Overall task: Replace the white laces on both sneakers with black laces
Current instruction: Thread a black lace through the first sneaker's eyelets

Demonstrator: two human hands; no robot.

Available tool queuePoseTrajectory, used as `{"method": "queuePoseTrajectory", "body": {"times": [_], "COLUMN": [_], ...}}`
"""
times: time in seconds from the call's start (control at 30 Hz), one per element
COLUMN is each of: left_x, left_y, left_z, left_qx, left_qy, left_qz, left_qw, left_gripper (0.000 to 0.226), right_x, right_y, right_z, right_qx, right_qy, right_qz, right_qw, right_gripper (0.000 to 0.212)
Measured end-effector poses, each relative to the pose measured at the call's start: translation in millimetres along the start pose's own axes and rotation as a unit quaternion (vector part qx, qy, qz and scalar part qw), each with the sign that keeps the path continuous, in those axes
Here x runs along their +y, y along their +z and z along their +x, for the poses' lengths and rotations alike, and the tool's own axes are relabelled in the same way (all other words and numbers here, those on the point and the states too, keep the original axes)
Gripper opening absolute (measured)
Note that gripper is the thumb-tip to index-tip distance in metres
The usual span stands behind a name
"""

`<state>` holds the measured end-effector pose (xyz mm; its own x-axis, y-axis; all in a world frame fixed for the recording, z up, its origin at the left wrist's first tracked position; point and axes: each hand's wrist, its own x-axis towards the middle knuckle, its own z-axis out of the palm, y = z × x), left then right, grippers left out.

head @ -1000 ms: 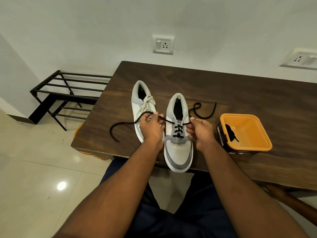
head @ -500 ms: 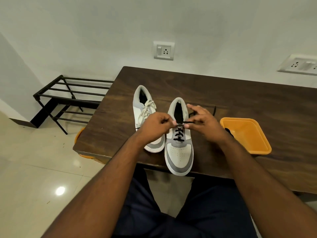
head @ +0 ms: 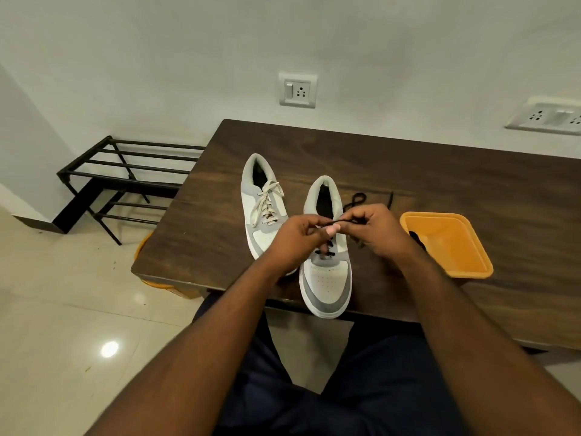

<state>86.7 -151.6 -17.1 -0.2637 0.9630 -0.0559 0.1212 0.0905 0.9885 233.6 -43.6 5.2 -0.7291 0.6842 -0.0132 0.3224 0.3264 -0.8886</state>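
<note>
Two grey-and-white sneakers stand on the dark wooden table [head: 440, 171]. The left sneaker [head: 261, 202] keeps its white lace [head: 266, 201]. The right sneaker [head: 327, 278] has a black lace [head: 342, 221] threaded through its lower eyelets. My left hand [head: 298, 237] and my right hand [head: 377, 231] meet above the right sneaker's tongue, each pinching the black lace, which runs taut between them. A loose loop of black lace [head: 356, 199] lies behind my right hand. My hands hide the sneaker's middle eyelets.
An orange tub [head: 452, 247] stands to the right of the sneakers with something black inside. A black metal rack [head: 125, 180] is on the floor to the left. An orange object [head: 144, 247] shows under the table's left corner.
My hands came together from either side of the right sneaker to a spot above its tongue. The long lace end that lay out to the left has been drawn in.
</note>
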Motion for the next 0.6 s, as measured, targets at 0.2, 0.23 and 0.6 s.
{"method": "queuePoseTrajectory", "body": {"times": [0.2,0.23,0.6], "left_x": [-20.6,-23.8,-3.6], "left_y": [-24.8,-26.8,5.1], "left_z": [-7.6,-8.4,9.8], "left_qx": [0.183,0.194,0.062], "left_qy": [-0.107,-0.138,0.012], "left_qz": [-0.085,-0.096,0.226], "left_qw": [0.974,0.966,0.972], "left_gripper": [0.02,0.02,0.04], "right_x": [20.9,25.3,13.0], "right_y": [-24.5,-26.3,15.4], "right_z": [-10.0,-10.4,3.3], "right_qx": [0.052,0.059,0.073], "right_qy": [0.059,0.067,0.029], "right_qz": [0.099,0.095,0.122], "right_qw": [0.992,0.991,0.989], "right_gripper": [0.018,0.02,0.003]}}
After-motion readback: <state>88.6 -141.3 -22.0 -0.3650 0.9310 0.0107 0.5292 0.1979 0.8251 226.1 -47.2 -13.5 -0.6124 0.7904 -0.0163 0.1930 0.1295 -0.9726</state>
